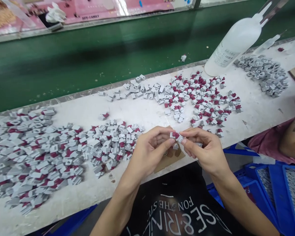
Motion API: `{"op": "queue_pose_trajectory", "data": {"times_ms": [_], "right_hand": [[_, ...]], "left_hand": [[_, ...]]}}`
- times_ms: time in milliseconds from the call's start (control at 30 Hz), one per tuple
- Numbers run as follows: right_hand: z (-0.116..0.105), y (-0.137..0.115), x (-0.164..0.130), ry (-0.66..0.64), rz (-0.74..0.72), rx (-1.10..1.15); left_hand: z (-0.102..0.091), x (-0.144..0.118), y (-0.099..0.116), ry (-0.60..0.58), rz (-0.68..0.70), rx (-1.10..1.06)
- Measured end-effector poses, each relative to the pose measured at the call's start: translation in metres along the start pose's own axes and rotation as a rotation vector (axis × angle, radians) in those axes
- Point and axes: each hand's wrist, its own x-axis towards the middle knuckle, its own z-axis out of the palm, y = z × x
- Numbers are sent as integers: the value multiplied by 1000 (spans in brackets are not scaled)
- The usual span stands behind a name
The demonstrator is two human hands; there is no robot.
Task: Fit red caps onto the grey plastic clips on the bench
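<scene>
While both hands meet over the bench's near edge, I see the left hand curled almost closed, thumb and forefinger pinching a small grey-and-maroon part. The right hand is curled the same way, its fingertips nipping a second grey piece that touches the first. The pair sits at the centre of my view, just above a brown patch on the bench.

I judge the grip to be the weak point: both pieces are held only by their tips, so a slight twist could pop one loose. It would drop off the near edge toward my lap or the blue bins at 4 o'clock (hard to find there).

A slip the other way could land it in the mixed pile at 9 o'clock or the spread at 12 o'clock. A wide elbow swing might also nudge the bottle at 1 o'clock or a neighbour's arm at 3 o'clock.
</scene>
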Motion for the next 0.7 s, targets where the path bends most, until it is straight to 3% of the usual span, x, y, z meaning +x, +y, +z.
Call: {"op": "queue_pose_trajectory", "data": {"times_ms": [333,567,633,700], "right_hand": [[1,-9,18,-58,-44,-17],[-7,-6,38,-68,0,-50],[-12,-6,44,-21,19,-72],[-19,-5,51,19,29,-63]], "left_hand": [[-10,11,13,-44,23,128],[-25,53,31,-159,17,389],[-38,75,42,-102,51,498],[-55,103,54,66,67,582]]}}
